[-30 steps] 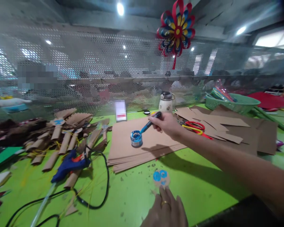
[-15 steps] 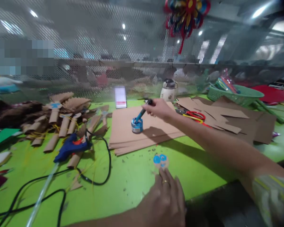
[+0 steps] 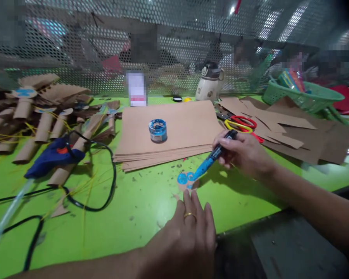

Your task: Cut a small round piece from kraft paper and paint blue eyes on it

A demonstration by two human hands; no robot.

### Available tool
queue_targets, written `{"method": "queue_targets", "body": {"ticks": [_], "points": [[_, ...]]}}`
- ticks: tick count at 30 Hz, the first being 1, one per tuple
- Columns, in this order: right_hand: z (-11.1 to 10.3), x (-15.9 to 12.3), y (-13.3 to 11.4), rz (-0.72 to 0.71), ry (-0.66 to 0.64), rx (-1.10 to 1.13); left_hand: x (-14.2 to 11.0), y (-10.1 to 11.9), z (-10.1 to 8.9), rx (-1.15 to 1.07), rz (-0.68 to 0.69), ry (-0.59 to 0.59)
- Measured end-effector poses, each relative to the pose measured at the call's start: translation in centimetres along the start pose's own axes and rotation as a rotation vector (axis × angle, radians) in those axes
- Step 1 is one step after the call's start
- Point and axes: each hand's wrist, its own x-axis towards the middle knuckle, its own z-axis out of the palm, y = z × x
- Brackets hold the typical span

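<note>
In my right hand (image 3: 241, 153) is a dark marker pen (image 3: 211, 159), its lower half coated in blue paint. The pen's tip meets a small round of brown paper (image 3: 182, 186) that carries blue painted spots. My left hand (image 3: 189, 232), with a ring on one finger, lies palm down on the table, its fingertips at the near edge of that round. Beyond them, an open jar of blue paint (image 3: 158, 131) stands on a stack of brown paper sheets (image 3: 186, 120).
At the left lie a blue glue gun (image 3: 54, 157) with a black cord (image 3: 114, 178) and several brown paper rolls (image 3: 43, 128). Red and yellow scissors (image 3: 240, 124) rest by cut brown paper (image 3: 285, 116). A bottle (image 3: 208, 87) and a green basket (image 3: 305, 97) stand behind.
My right hand has brought the pen from the paint jar down to the paper round. The left hand stays by the round. The view has tilted downward.
</note>
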Motion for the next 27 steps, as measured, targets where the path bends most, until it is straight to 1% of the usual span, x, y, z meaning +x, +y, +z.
{"method": "queue_targets", "body": {"ticks": [2,5,8,11,13,14,15,16,17,18,19,21,23,27], "points": [[0.0,-0.7,0.7,0.037,-0.036,0.000,0.2,0.1,-0.1,0.014,-0.005,-0.044],[0.0,-1.4,1.1,0.037,-0.058,-0.023,0.1,-0.1,0.0,0.056,0.041,-0.054],[-0.2,-1.8,1.0,-0.009,-0.026,-0.076,-0.1,-0.5,0.1,0.086,0.067,-0.028],[-0.3,-2.0,1.1,-0.068,0.017,-0.174,-0.3,-0.6,0.6,0.111,0.069,-0.019],[-0.3,-2.0,1.3,-0.084,0.029,-0.216,-0.2,-0.4,1.1,0.130,0.037,0.030],[-0.3,-2.0,1.4,-0.083,0.030,-0.215,-0.1,-0.3,1.4,0.140,0.002,0.071],[-0.2,-1.9,1.5,-0.073,0.032,-0.200,0.0,-0.2,1.6,0.151,-0.049,0.135],[-0.2,-1.8,1.6,-0.059,0.039,-0.173,0.1,-0.2,1.8,0.155,-0.071,0.163],[-0.2,-1.7,1.6,-0.043,0.050,-0.142,0.2,-0.3,1.8,0.149,-0.084,0.156],[-0.1,-1.6,1.6,-0.027,0.068,-0.114,0.2,-0.4,1.7,0.150,-0.050,0.148],[0.0,-1.6,1.5,-0.011,0.083,-0.089,0.2,-0.5,1.6,0.138,0.003,0.079],[0.1,-1.5,1.4,0.007,0.108,-0.058,0.0,-0.7,1.2,0.137,0.059,0.040],[0.1,-1.5,1.4,0.004,0.099,-0.059,-0.2,-0.8,0.9,0.138,0.068,0.027],[0.0,-1.5,1.8,-0.006,0.032,-0.108,-0.6,-0.5,1.2,0.144,0.072,0.022]]}}
